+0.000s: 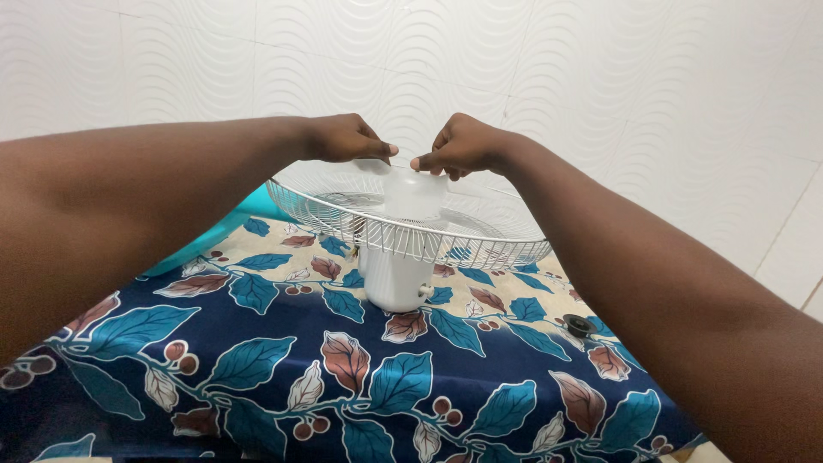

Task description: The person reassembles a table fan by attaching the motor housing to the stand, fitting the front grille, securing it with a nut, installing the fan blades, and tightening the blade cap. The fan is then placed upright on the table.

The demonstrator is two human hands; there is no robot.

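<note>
Pinching a clear fan blade (414, 193) from both sides, left hand (343, 139) and right hand (467, 146) fingertips pressed on its rim, steadying it level over the grille (343, 210), atop the white motor (396, 279).

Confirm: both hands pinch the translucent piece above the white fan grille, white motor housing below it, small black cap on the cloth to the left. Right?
Not quite. In the head view the small black cap lies on the floral cloth to the right, not the left. The rest holds: left hand and right hand pinch the translucent piece above the white fan grille and motor housing.
</note>
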